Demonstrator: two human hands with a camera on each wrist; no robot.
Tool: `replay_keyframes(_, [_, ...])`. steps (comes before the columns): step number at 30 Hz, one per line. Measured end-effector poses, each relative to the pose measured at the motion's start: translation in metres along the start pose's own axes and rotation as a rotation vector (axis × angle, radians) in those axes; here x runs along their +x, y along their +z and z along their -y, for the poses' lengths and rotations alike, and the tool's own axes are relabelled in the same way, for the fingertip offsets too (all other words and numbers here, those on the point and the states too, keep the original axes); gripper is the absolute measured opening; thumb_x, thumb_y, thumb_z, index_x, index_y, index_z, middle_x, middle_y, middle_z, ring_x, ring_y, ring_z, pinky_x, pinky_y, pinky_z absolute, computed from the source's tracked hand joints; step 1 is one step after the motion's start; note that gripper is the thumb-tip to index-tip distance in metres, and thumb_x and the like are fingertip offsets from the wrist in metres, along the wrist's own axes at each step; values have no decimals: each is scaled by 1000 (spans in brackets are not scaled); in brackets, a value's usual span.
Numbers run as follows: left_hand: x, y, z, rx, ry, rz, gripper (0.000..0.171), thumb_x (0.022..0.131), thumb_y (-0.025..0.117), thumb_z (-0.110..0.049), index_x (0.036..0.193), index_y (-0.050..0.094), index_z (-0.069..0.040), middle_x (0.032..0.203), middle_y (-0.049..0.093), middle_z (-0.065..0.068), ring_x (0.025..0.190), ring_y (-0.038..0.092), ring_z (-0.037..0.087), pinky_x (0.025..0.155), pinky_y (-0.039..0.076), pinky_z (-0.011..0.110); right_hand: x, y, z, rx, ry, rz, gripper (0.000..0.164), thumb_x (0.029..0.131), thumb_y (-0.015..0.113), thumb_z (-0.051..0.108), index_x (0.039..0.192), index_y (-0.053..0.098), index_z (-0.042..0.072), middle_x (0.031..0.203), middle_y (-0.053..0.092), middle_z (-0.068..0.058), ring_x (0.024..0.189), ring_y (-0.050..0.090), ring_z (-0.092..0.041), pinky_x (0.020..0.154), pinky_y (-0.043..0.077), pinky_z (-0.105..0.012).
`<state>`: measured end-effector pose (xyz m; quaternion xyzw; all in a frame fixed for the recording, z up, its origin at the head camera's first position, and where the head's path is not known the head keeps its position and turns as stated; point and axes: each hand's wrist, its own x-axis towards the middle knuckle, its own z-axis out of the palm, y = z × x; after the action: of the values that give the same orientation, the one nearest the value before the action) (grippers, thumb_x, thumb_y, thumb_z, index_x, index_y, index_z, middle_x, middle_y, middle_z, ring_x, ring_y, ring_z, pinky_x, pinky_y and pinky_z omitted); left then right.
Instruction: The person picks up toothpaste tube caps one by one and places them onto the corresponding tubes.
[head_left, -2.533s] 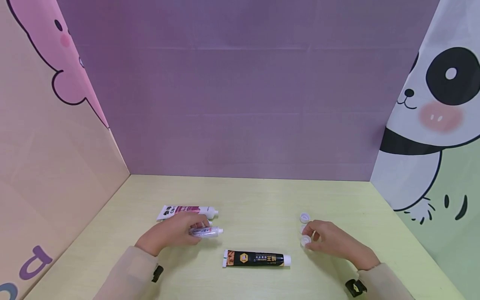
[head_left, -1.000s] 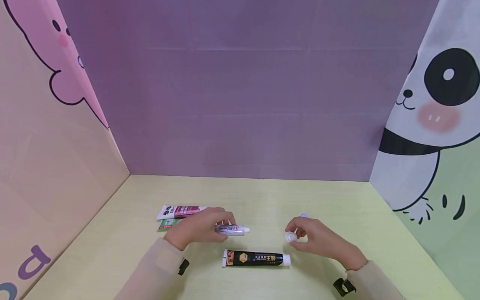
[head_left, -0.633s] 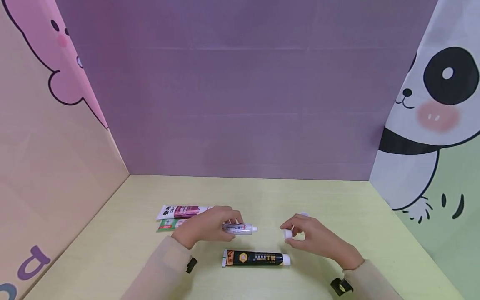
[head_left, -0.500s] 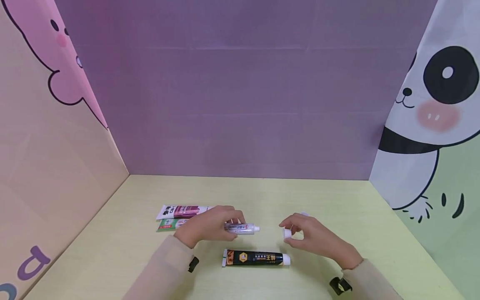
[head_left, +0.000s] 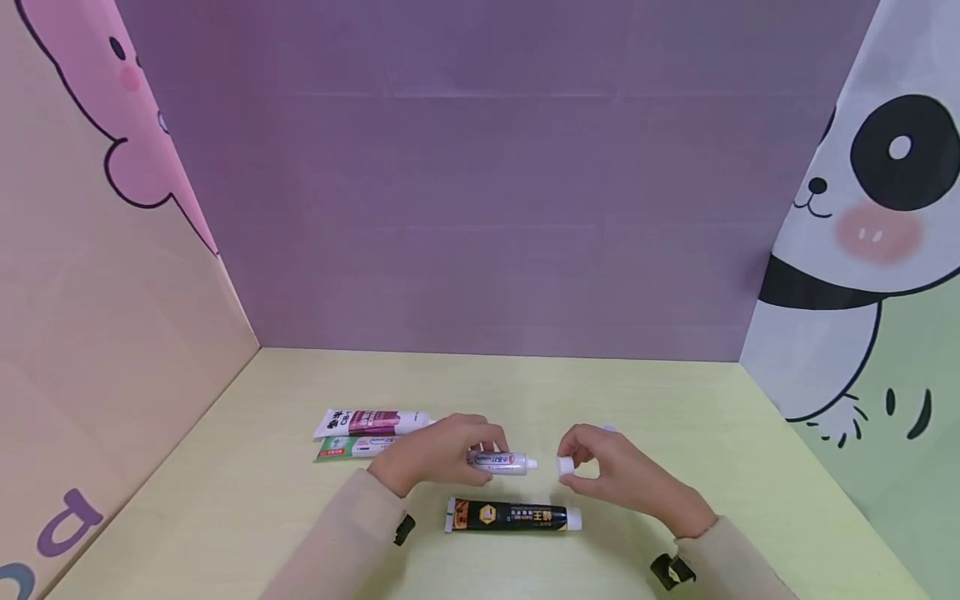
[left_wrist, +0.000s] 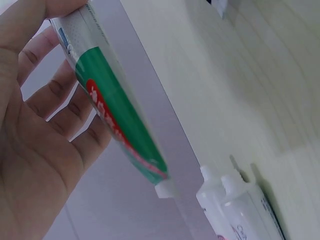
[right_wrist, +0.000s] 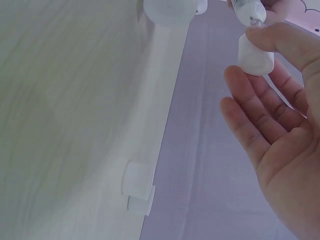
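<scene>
Tube, pinched in the left hand above the table, looks light and squeezable, best held gently near its likely stiffer nozzle end. Just beyond it, the right hand pinches 1 white cap, probably hard and slippery, best gripped around its sides.

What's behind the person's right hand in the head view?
A sliver of a white tube cap shows past the right hand; the hand covers the rest. The right wrist view reveals two such caps on the table.
</scene>
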<state>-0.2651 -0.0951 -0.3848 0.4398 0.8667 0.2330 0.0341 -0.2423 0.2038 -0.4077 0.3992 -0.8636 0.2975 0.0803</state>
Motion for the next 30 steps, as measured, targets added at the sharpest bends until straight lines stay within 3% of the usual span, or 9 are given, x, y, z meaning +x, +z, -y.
replay_keyframes(4, [3,2,-5,-9,-10,7,28,83,77,-10,108,69,-20,95,61,-10,82,56,6,74,50,20,2,4,0,55,-48,0,29,84,78,1,104,61,12,101,64,7,85,64,-6,79,55,-29])
replay_keyframes(8, [5,2,-8,-17,-17,8,28,84,78,-11,109,69,-19,96,62,-9,82,56,7,75,50,20,2,5,1,89,-44,12,33,82,77,-4,106,60,11,102,64,6,86,65,-7,80,55,-27])
replay_keyframes(20, [9,6,-10,-23,4,5,27,84,77,-9,108,69,-19,94,61,-8,82,57,5,73,50,20,5,4,7,130,22,31,31,84,79,2,106,60,13,101,63,7,88,65,-7,81,55,-27])
replay_keyframes(30, [9,7,-14,-31,-19,7,27,84,77,-9,108,69,-19,94,60,-9,82,56,5,74,50,20,3,8,8,151,19,23,30,84,79,3,107,61,12,102,64,7,88,65,-7,80,56,-32])
